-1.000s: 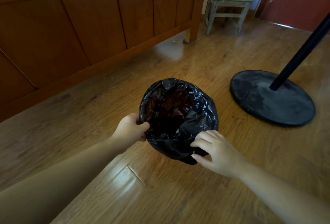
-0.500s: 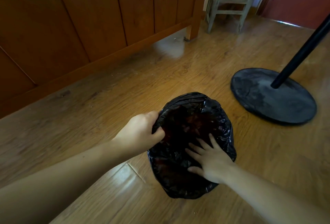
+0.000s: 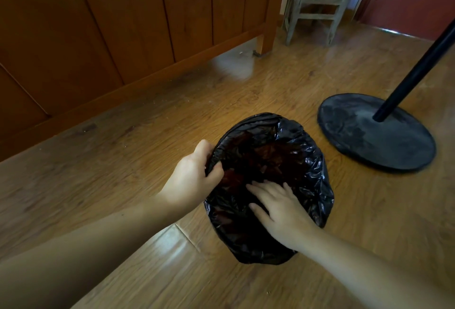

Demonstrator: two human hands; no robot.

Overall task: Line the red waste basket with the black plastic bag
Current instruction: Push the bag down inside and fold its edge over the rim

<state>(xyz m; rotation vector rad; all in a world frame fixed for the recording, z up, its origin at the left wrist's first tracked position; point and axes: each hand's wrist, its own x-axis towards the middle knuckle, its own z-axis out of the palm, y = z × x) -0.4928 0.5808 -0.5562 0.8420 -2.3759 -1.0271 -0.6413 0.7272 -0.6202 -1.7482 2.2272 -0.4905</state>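
The black plastic bag (image 3: 305, 151) sits on the wooden floor (image 3: 152, 136) in the middle of the view, stretched over a round rim so that it hangs down inside and wraps the outside as well. The waste basket itself is wholly covered by the plastic; only a dim reddish tone shows through the film in the hollow, so its colour cannot be made out clearly.

The left hand (image 3: 190, 180) is at the left edge of the bag's mouth, thumb and fingers pressed together on a fold of the plastic at the rim. The right hand (image 3: 280, 207) lies inside the near part of the opening, fingers spread and flat against the plastic, pointing left and away, gripping nothing. Both forearms reach in from the near side, the left from the near left corner, the right from the near right.

To the right of the bag, apart from it, a round black stand base (image 3: 376, 133) rests on the floor with a black pole (image 3: 416, 72) rising toward the upper right. A brown wooden bed frame (image 3: 110, 32) runs along the far left, and a pale wooden chair (image 3: 317, 0) stands at the far end.
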